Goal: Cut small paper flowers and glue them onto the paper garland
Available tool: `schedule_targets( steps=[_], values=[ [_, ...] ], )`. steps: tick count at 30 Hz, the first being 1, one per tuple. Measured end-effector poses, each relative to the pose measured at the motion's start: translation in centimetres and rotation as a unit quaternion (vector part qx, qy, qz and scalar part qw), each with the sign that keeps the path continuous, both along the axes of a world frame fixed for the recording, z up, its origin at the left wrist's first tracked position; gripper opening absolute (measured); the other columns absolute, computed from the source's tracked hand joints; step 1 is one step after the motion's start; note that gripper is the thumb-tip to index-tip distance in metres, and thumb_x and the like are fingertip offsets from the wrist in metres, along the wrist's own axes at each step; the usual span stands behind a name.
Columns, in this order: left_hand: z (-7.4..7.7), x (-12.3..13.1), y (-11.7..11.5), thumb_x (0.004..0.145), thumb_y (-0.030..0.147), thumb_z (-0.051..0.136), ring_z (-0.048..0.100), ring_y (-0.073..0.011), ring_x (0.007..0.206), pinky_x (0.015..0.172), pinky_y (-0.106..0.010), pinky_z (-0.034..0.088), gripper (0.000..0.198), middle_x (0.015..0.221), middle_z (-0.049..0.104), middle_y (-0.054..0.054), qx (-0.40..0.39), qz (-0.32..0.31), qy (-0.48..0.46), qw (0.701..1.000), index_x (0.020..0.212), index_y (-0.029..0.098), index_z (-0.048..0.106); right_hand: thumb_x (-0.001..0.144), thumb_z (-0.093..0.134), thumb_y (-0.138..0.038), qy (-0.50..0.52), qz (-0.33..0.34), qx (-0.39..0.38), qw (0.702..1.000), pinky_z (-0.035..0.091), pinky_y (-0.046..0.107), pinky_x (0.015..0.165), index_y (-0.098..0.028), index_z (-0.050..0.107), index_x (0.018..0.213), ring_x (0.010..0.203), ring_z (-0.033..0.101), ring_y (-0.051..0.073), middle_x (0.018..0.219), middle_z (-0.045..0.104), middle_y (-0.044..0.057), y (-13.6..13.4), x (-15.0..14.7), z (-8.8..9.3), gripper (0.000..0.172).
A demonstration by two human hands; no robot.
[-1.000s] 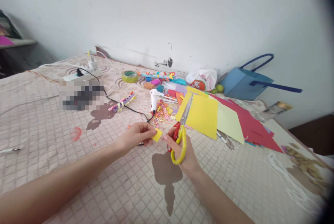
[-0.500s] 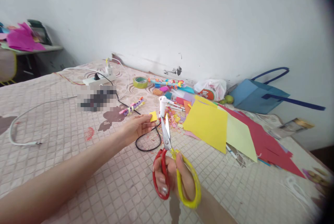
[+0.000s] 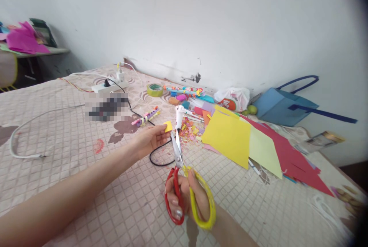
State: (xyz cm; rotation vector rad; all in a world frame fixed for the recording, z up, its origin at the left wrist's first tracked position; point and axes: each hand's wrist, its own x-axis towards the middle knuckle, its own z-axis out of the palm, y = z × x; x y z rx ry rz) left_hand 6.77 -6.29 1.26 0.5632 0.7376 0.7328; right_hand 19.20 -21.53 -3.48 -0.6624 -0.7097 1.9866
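Note:
Between the thumb and fingers of my left hand point(image 3: 151, 139) is a small yellow piece of paper point(image 3: 168, 126). My right hand point(image 3: 188, 193) grips a pair of scissors point(image 3: 178, 158) with one red and one yellow handle. The scissor blades are slightly parted and point away from me, their tips close to the yellow piece but apart from it. Just beyond the tips stands a white glue gun point(image 3: 179, 116), its black cord looping on the table. Small coloured paper scraps point(image 3: 191, 130) lie to the right of it.
Yellow paper point(image 3: 227, 135), pale green paper point(image 3: 264, 151) and red paper point(image 3: 299, 162) lie on the right. Toward the wall are a tape roll point(image 3: 155, 89), a decorated stick point(image 3: 146, 116), a power strip point(image 3: 109, 86) and a blue bag point(image 3: 286, 105).
My right hand has shifted the scissors slightly left, toward the yellow piece, and their blades have closed a little. My left hand has stayed almost still.

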Motion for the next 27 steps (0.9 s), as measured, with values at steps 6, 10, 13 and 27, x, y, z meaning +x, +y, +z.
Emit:
schedule_targets(
  steps=[6, 10, 13, 27],
  values=[
    [-0.55, 0.02, 0.01, 0.081, 0.008, 0.054, 0.064, -0.0095, 0.056, 0.053, -0.016, 0.054, 0.01, 0.065, 0.068, -0.005, 0.006, -0.015, 0.003, 1.0, 0.076, 0.01, 0.062, 0.073, 0.039, -0.075, 0.006, -0.002, -0.004, 1.0, 0.033, 0.021, 0.042, -0.013, 0.055, 0.081, 0.04, 0.039, 0.007, 0.057, 0.044, -0.003, 0.04, -0.1, -0.08, 0.065],
    [-0.57, -0.07, 0.09, 0.082, 0.009, 0.054, 0.064, -0.0083, 0.056, 0.053, -0.015, 0.053, 0.01, 0.065, 0.067, -0.004, 0.005, -0.017, -0.013, 1.0, 0.077, 0.01, 0.062, 0.074, 0.038, -0.074, 0.018, -0.002, 0.003, 1.0, 0.034, 0.022, 0.042, -0.012, 0.057, 0.084, 0.041, 0.039, 0.007, 0.058, 0.043, -0.003, -0.04, -0.13, -0.05, 0.065],
    [-0.56, -0.1, 0.16, 0.082, 0.01, 0.054, 0.064, -0.0081, 0.055, 0.052, -0.014, 0.053, 0.01, 0.064, 0.067, -0.004, 0.004, -0.02, -0.013, 1.0, 0.076, 0.01, 0.062, 0.074, 0.037, -0.075, 0.012, -0.005, 0.003, 1.0, 0.034, 0.022, 0.041, -0.012, 0.057, 0.084, 0.04, 0.039, 0.007, 0.058, 0.043, -0.003, -0.06, -0.13, 0.03, 0.066],
    [-0.57, 0.01, 0.09, 0.083, 0.009, 0.053, 0.064, -0.0087, 0.058, 0.054, -0.015, 0.054, 0.01, 0.068, 0.068, -0.005, 0.008, -0.029, -0.004, 1.0, 0.08, 0.009, 0.062, 0.074, 0.036, -0.075, 0.01, 0.005, -0.002, 1.0, 0.034, 0.021, 0.042, -0.013, 0.055, 0.08, 0.04, 0.038, 0.007, 0.057, 0.044, -0.003, 0.03, -0.11, -0.06, 0.065]
  ],
)
